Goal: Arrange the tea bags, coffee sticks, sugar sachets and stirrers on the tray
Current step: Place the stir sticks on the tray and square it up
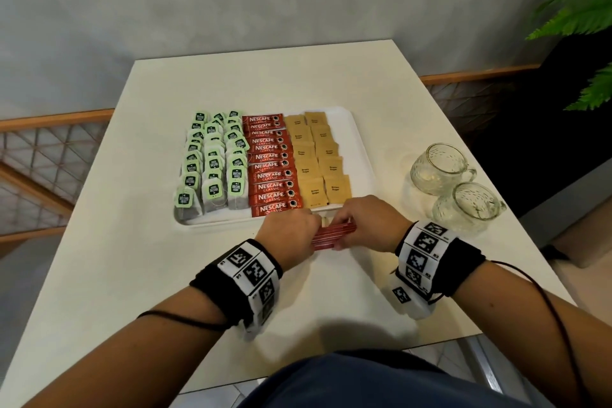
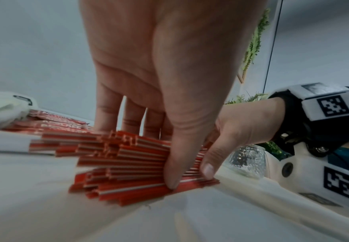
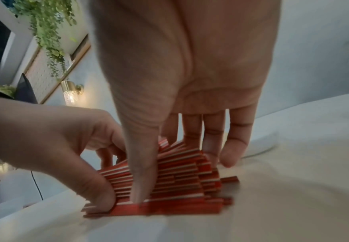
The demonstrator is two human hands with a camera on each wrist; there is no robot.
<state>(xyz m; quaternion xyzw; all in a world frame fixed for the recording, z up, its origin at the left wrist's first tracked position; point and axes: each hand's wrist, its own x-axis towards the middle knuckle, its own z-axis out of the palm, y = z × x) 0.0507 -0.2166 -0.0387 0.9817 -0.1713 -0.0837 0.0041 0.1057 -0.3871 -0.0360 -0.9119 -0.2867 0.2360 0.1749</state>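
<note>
A white tray [image 1: 360,156] on the table holds green-tagged tea bags [image 1: 215,162] on its left, red coffee sticks [image 1: 270,164] in the middle and brown sugar sachets [image 1: 318,159] to their right. A strip along the tray's right side is bare. Just in front of the tray's near edge, a bundle of red-and-white stirrers [image 1: 331,235] lies on the table. My left hand [image 1: 288,235] and right hand [image 1: 371,222] both grip it. The wrist views show each thumb [image 2: 169,155] [image 3: 144,163] on the near side of the stirrers [image 2: 124,163] [image 3: 179,180] and the fingers curled behind them.
Two clear glass mugs [image 1: 440,162] [image 1: 470,205] stand on the table [image 1: 165,275] to the right of the tray. A green plant [image 1: 579,10] hangs past the far right corner. A wall runs behind the table.
</note>
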